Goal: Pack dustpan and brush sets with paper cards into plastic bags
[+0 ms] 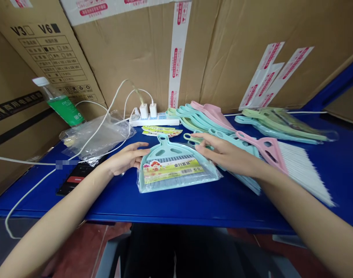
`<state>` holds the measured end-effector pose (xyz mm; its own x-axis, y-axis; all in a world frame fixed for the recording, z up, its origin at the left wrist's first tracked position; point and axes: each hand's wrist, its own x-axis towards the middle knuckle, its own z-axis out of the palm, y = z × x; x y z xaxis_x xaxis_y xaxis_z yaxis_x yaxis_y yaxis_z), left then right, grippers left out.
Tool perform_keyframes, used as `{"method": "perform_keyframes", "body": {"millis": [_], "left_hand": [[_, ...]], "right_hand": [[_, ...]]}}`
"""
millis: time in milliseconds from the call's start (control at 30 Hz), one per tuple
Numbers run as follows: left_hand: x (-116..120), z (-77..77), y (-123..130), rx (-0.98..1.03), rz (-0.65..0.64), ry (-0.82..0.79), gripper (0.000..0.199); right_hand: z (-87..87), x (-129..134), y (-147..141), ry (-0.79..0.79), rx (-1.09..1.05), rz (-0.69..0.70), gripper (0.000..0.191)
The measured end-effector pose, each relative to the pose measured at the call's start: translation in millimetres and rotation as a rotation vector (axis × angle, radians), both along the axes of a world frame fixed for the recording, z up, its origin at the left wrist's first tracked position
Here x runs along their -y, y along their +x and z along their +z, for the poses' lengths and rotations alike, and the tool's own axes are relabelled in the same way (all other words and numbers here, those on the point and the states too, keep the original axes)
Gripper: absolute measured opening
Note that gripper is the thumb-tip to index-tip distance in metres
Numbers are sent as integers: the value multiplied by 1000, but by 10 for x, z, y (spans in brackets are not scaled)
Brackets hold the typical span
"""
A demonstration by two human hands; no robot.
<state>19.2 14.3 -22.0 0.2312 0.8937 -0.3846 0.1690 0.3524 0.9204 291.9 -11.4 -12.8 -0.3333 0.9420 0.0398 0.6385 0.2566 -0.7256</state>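
A light-blue dustpan-and-brush set point(176, 184) in a clear plastic bag lies in front of me, its handle pointing away. A yellow-green label card point(173, 170) with mushroom pictures shows through the bag, over the grey-blue bristles. My left hand point(126, 158) holds the set by its left edge, the fingers curled against the rim. At the upper right edge, my right hand point(227, 152) grips the set between thumb and fingers. Loose light-blue and green brushes lie partly hidden beneath my right hand. A pink brush point(270, 154) with white bristles lies beyond the right wrist.
Pink, blue and green dustpans point(213, 116) are stacked at the back. Bagged sets point(283, 123) lie at the far right. Label cards point(161, 131) sit before a power strip point(156, 121). A bottle point(63, 108), plastic bags point(98, 135) and white cables are on the left.
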Motion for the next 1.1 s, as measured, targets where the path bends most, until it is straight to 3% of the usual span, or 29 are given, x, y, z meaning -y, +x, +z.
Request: {"method": "perform_keyframes", "body": {"millis": [167,300,500,800,900,1100], "left_hand": [[49,65,13,215,-113,-70,27],[96,82,15,234,-128,-24,23],[127,54,21,292,-100,77,27],[115,14,42,382,-91,211,34],[124,8,49,370,-112,225,36],[130,-17,50,304,-178,276,37]], "right_hand": [[82,-11,-29,-318,-285,-112,52],[147,-58,18,-371,-529,-195,58],[152,-91,30,-262,-671,-68,69],[24,-76,-119,-511,-728,61,66],[-42,-85,-87,-517,-741,175,46],[-86,-80,-34,-487,-737,227,59]]}}
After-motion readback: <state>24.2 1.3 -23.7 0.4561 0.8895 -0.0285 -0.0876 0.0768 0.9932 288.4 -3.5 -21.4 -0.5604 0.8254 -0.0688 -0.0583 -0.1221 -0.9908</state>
